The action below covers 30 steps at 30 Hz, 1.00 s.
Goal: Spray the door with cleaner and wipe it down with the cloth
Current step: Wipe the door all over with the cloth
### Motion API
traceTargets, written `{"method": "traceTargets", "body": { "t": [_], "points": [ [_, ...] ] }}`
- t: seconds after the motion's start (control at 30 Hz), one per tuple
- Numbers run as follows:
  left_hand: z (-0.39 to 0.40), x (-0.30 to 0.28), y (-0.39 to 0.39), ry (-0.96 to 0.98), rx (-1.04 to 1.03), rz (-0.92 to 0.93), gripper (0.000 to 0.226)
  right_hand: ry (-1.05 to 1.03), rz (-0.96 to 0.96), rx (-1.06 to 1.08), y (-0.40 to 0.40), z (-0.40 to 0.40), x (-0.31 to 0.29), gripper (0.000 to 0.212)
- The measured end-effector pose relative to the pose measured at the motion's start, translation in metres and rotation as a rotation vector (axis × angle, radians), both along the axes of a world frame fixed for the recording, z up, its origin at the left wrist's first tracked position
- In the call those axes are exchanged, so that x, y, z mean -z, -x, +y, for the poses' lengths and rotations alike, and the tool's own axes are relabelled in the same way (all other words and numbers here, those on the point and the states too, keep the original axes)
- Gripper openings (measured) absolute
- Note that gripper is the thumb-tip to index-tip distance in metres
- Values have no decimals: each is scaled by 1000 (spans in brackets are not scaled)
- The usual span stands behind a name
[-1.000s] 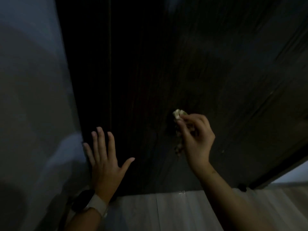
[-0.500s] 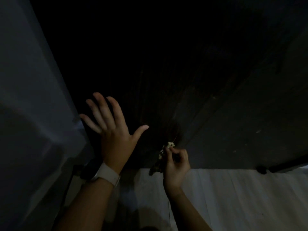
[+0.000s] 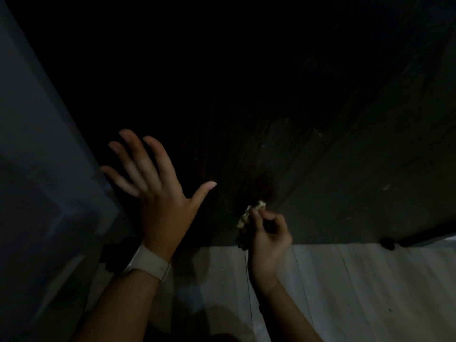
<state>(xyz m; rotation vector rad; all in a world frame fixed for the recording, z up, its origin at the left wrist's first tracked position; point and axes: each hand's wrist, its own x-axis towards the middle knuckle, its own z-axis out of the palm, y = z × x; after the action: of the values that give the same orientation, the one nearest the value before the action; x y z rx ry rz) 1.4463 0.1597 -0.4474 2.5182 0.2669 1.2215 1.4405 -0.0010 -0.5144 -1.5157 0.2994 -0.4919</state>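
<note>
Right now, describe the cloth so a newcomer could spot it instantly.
Start at the big dark wooden door and drop to its bottom edge, where it meets the pale plank floor. There the right hand pinches a small crumpled cloth, the only pale, yellowish scrap against the dark wood.

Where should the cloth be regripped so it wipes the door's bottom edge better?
Probably take the cloth by its hanging lower bunch, coming from the floor side. The right hand pinches only the top, so most of it dangles crumpled against the door instead of lying flat.
</note>
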Motion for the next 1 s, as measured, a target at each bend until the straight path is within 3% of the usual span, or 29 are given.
{"method": "traceTargets", "body": {
  "t": [0.17, 0.27, 0.43, 0.5, 0.67, 0.73, 0.9, 1.0],
  "points": [
    [-2, 1, 0, 5, -9, 5, 121, -3, -275, 61, -12, 6, -50, 14],
    [-2, -1, 1, 5, -8, -5, 132, -40, -145, 57, -5, 9, -15, 15],
    [-1, -1, 1, -9, -1, -18, 129, -193, 171, 15, 3, -7, 42, 8],
    [-1, -1, 2, -7, -1, -6, 128, -163, 186, 33, 2, -20, 52, 1],
    [5, -2, 9, -31, -20, 14, 109, -16, 96, 207, -6, -47, 67, 9],
    [11, 2, 16, -37, 14, -15, 99, -12, 106, 225, -13, -41, 78, 23],
    [27, 25, 31, -19, 38, 91, 98, -146, 133, 162, -1, 46, 104, 18],
    [35, 28, 34, -63, 55, 147, 100, -253, 228, 65, 11, 98, 108, 41]
  ]
}}
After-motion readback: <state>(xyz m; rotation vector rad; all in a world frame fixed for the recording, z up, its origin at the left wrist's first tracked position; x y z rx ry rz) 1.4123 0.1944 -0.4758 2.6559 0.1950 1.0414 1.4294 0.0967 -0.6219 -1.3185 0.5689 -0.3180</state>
